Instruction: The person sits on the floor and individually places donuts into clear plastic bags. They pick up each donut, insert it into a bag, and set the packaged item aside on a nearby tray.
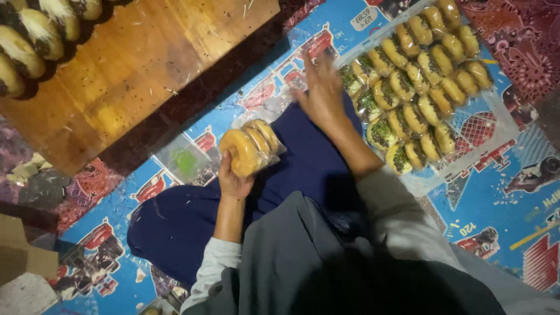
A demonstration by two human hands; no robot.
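My left hand [232, 178] grips a clear plastic bag of golden ring doughnuts [251, 147], held upright above my knee in dark blue trousers. My right hand [321, 93] reaches forward with fingers spread, hovering just left of a large clear sheet [496, 125] packed with several rows of bagged doughnuts [417, 81], some with green and dark toppings. The right hand holds nothing and its fingertips are blurred.
A low wooden board [134, 70] lies at the upper left with several topped doughnuts [35, 38] along its far corner. An empty clear bag [184, 158] lies on the blue printed mat [496, 216]. Cardboard [20, 251] sits at the lower left.
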